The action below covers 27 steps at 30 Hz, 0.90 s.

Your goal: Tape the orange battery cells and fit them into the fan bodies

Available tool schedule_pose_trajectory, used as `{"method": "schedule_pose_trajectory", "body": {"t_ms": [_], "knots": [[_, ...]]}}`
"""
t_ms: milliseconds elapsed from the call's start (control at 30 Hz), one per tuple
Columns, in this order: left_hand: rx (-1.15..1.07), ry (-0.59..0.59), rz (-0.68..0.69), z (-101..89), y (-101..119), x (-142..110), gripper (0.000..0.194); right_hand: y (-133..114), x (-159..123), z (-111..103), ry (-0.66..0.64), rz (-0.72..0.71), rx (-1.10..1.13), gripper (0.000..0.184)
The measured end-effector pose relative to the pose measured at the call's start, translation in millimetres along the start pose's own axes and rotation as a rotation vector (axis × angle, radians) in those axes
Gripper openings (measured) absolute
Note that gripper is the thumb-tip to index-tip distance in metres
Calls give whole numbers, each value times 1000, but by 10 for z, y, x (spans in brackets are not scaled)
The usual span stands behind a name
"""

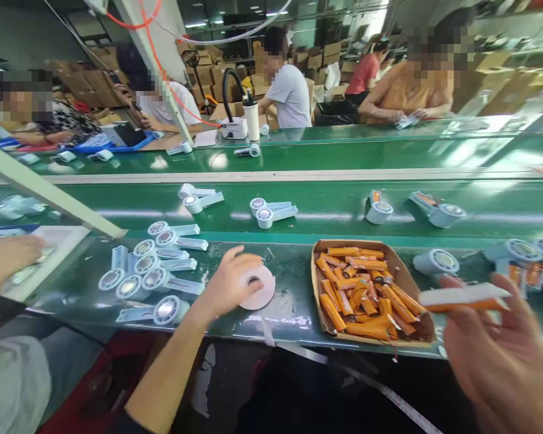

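Note:
My left hand [226, 282] reaches over the bench with its fingers spread, the thumb and fingertips overlapping the edge of a white tape roll [263, 292]. Whether it touches the roll I cannot tell. From the roll a loose strip of tape [303, 351] hangs over the bench's front edge. At the right, my right hand [498, 355] grips an orange battery [470, 305] with a white strip along its top. Left of that hand stands a cardboard tray [317, 301] full of orange batteries [357, 295].
Several light-blue handheld fan housings [156, 278] lie left of my left hand. More fan housings [438, 214] rest on the green conveyor belt [335, 205]. A neighbour's hand [11, 259] works at a white tray [67, 241]. A slanted metal post [49, 187] rises at left. People sit across the belt.

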<state>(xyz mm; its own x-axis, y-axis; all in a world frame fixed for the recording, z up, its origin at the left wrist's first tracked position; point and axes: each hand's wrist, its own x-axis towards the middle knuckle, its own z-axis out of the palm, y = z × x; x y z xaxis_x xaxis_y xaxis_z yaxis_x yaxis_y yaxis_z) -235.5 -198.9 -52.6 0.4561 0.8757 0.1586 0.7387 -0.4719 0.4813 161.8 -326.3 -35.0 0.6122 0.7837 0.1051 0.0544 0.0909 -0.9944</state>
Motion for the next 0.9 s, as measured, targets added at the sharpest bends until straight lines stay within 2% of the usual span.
{"method": "schedule_pose_trajectory", "body": {"t_ms": [67,100,200,267,367,433,467,500,533,600,700,800,900], "knots": [[151,73,-16,23,106,554,38,-8,35,200,19,-41,97,68],[258,89,-70,54,172,840,38,-25,48,275,-5,-62,133,71],[468,-33,-153,172,307,1528,33,-113,24,367,-108,-107,118,65],[489,-122,-139,244,317,1765,28,-187,-16,331,-134,-95,59,53],[477,-214,-88,340,270,1886,26,-292,68,300,-23,-95,-73,46],[459,-263,-55,389,238,1924,28,-344,262,435,41,-148,-150,49],[446,-284,-42,402,224,1945,29,-361,388,565,9,-166,-158,51],[431,-300,-31,404,210,1970,27,-369,525,731,-52,-183,-159,54],[412,-315,-21,397,193,2000,24,-365,670,920,-198,-149,-136,56],[362,-336,5,364,138,2069,15,-319,967,1321,-382,-170,-196,59],[285,-333,43,324,30,2167,16,-182,1335,1820,-592,-276,-463,41],[242,-308,46,336,-25,2199,21,-52,1482,2100,-720,-414,-778,26],[228,-280,9,380,0,2196,24,21,1476,2199,-886,-562,-1081,23]]}}
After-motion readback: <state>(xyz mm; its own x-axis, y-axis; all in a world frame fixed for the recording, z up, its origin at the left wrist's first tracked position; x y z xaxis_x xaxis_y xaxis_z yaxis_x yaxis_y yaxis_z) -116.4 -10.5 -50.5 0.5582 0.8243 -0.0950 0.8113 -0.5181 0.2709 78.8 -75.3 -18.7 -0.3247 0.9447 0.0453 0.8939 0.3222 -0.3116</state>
